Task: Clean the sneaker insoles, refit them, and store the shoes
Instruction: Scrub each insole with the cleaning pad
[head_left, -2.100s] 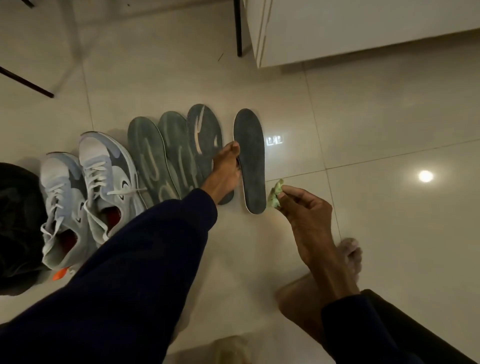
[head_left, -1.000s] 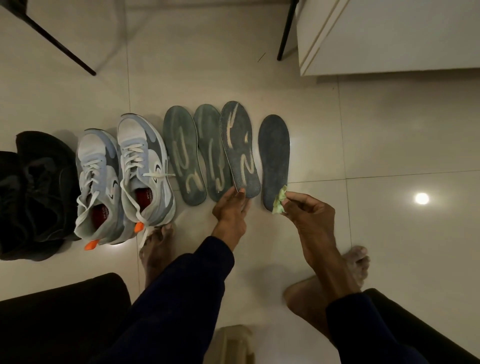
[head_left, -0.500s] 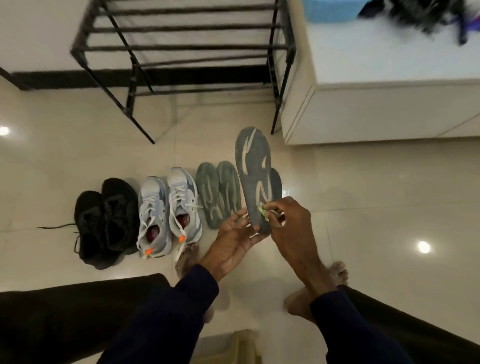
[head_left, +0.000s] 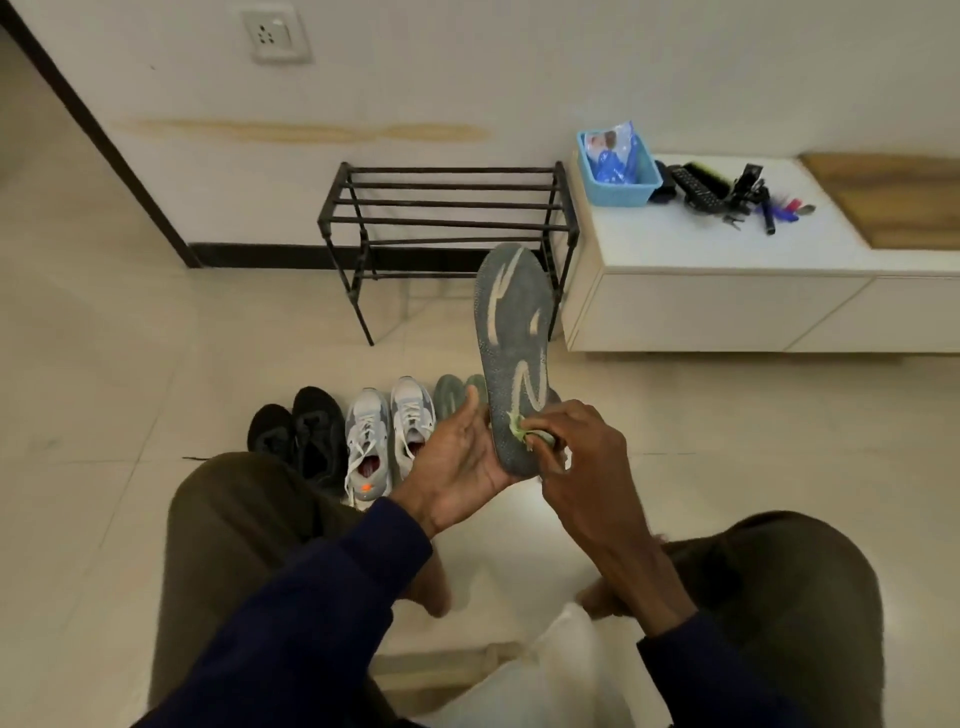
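Insole (head_left: 514, 338): we hold it upright above the floor tiles (head_left: 156, 364), heel end down and printed face toward us, in front of the shoe rack (head_left: 447, 218).
Left hand (head_left: 457, 462): we grip the heel end, thumb along its left edge, fingers behind.
Right hand (head_left: 576, 447): we pinch a green wipe (head_left: 521, 430) against the heel area.
Grey sneakers (head_left: 389, 431): side by side on the tiles, between the black shoes (head_left: 296, 436) and the loose insoles (head_left: 451, 397).

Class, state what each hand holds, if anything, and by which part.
Left hand holds the insole by its heel end; right hand pinches a small green wipe against it.
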